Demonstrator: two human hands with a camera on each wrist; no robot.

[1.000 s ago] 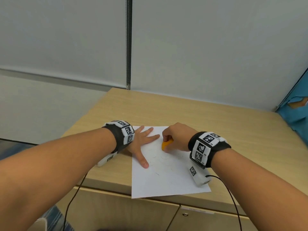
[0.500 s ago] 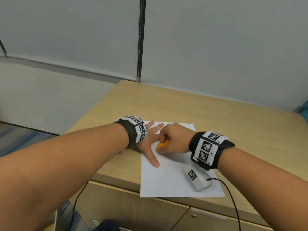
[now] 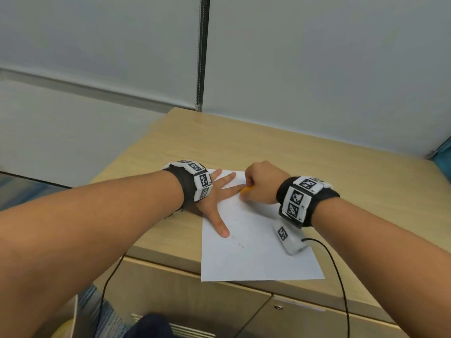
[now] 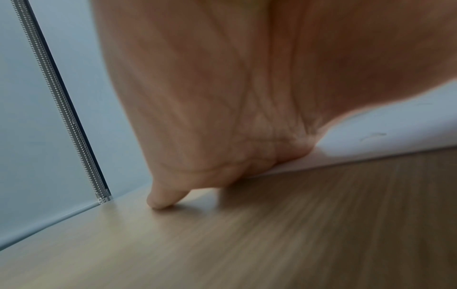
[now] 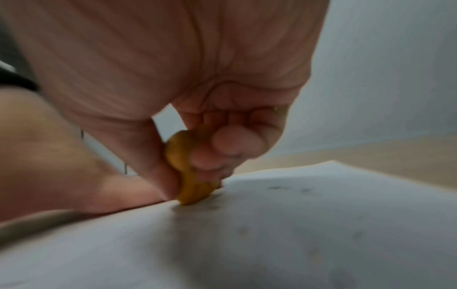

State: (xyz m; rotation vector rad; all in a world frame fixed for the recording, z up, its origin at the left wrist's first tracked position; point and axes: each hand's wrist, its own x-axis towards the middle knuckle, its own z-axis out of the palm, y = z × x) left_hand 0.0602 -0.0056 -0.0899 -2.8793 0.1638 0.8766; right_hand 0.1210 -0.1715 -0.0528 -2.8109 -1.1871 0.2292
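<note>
Farther up the paper (image 3: 256, 254) than a second ago, the right hand (image 3: 262, 182) pinches an orange eraser (image 5: 190, 176) against it in curled fingers; the left hand (image 3: 214, 195), fingers spread straight, pins the paper to the tabletop (image 3: 280, 150).

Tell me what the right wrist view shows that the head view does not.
Only the right wrist view: the thumb and fingers pinch the orange piece, whose lower edge touches the paper. Only the head view: the left hand pressed flat with spread fingers on the paper, which overhangs the table edge. Both: the right hand gripping that piece on the paper.
</note>
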